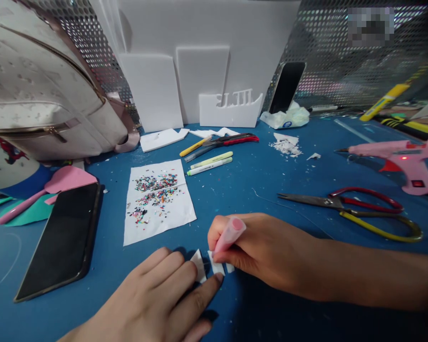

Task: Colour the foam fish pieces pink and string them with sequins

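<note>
The right hand (258, 247), grip pinching a pink pen (230, 236), rests at a small white piece (217, 268); the left hand (160, 289), grip loosely spread, touches its near end.

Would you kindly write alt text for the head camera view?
The right hand holds a pink, pen-like tube over a small white strip, which the left hand touches, on a blue tabletop. White paper strewn with multicoloured bits lies beyond.

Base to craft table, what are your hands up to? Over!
Right hand gripping pink pen at small white piece. Left hand fingering its near end. Scissors off to the right, touching neither hand.
</note>
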Tool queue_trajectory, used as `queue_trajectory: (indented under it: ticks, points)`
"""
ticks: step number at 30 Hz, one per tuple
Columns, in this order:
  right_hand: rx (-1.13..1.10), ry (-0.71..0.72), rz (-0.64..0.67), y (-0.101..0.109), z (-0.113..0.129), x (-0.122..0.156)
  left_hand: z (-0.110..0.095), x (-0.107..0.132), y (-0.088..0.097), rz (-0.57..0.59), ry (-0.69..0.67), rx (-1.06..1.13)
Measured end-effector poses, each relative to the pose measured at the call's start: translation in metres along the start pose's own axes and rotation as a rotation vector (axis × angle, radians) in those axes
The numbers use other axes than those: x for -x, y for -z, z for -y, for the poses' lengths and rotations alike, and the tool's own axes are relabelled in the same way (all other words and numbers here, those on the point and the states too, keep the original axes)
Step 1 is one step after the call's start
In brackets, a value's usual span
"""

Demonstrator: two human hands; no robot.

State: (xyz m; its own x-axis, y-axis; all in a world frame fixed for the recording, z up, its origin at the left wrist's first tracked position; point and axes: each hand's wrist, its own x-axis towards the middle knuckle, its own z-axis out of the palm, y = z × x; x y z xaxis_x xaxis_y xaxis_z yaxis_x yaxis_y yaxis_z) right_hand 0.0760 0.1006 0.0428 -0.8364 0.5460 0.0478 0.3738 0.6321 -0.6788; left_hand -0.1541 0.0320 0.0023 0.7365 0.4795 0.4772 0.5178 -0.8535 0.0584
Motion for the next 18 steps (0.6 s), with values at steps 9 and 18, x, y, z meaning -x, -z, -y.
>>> queue_trajectory:
  ticks: [9, 18]
  points:
    - [-0.007, 0.012, -0.013, -0.0016, -0.0010, -0.0003, 0.0008, -0.0005, 0.0009, 0.025, 0.001, 0.020]
    - [-0.014, 0.015, -0.023, -0.0023, -0.0019, -0.0007, 0.0006, -0.0013, 0.0015, 0.023, 0.008, 0.024]
